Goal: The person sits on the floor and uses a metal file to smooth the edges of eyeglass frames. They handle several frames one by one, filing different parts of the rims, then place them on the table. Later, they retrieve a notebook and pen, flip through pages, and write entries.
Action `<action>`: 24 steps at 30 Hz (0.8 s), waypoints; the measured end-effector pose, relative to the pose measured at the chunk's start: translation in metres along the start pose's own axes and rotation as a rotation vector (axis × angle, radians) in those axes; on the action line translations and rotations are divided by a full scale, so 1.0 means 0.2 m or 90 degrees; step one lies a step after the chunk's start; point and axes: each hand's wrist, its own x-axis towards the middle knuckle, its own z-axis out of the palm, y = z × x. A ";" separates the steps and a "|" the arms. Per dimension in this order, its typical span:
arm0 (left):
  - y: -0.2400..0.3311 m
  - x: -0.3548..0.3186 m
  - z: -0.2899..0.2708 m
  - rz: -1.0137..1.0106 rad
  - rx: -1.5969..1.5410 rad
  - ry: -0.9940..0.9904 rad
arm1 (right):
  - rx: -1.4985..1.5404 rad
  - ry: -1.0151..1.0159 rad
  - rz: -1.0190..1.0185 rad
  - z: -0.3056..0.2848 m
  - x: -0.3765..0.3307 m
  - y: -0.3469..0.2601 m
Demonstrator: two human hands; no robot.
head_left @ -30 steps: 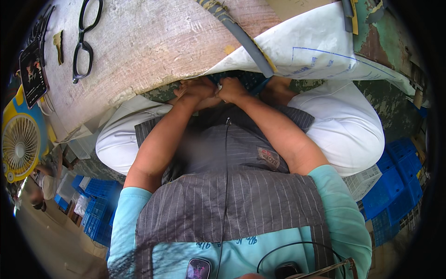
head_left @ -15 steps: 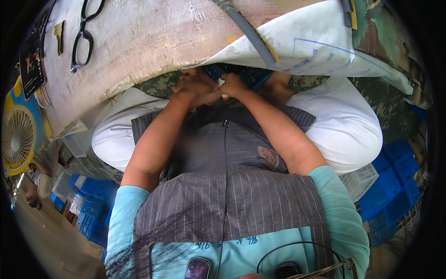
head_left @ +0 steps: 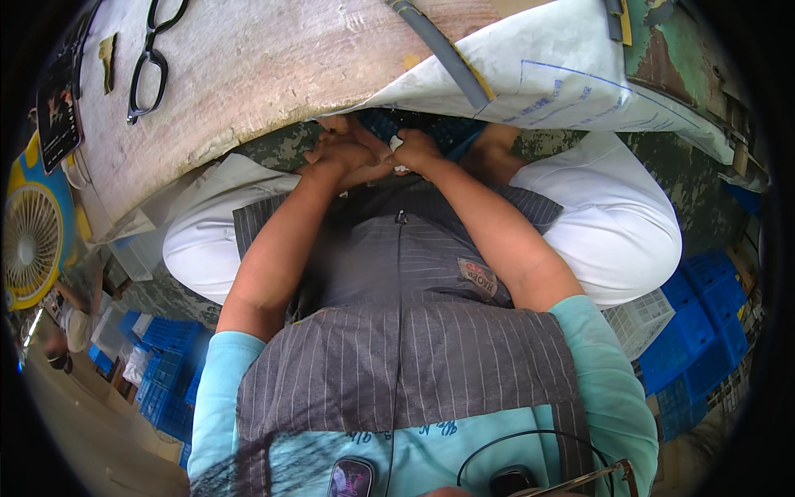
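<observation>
My right hand (head_left: 419, 151) is closed around a small white piece (head_left: 397, 147) whose kind I cannot make out; part of it shows at the thumb side. Close beside it on the left, my left hand (head_left: 341, 156) is low over my lap, its back toward me, its fingers mostly hidden. Both hands are just under the near edge of the worktable (head_left: 273, 58). Just beyond them, partly covered by the table edge, is a dark blue basket (head_left: 464, 139). A bare foot (head_left: 495, 151) rests to the right of my right hand.
Black scissors (head_left: 149, 79) lie on the worktable near a yellowish scrap (head_left: 107, 62) and a phone (head_left: 58, 116). A grey strip (head_left: 443, 50) crosses a white printed sheet (head_left: 571, 66). A yellow-and-blue fan (head_left: 31, 240) stands at left. Blue crates (head_left: 691, 323) stand at right.
The view has shifted slightly. Both hands keep nearly the same place and pose, with the white piece still in my right hand.
</observation>
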 end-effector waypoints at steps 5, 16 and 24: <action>0.02 -0.02 -0.05 -0.021 -0.005 -0.064 | 0.069 0.020 0.003 0.01 0.00 0.00; 0.09 -0.06 -0.04 -0.056 -0.033 -0.027 | -0.095 0.032 -0.049 0.02 -0.03 -0.02; 0.09 -0.03 -0.03 -0.066 -0.016 -0.028 | -0.204 -0.015 -0.096 0.02 -0.02 -0.01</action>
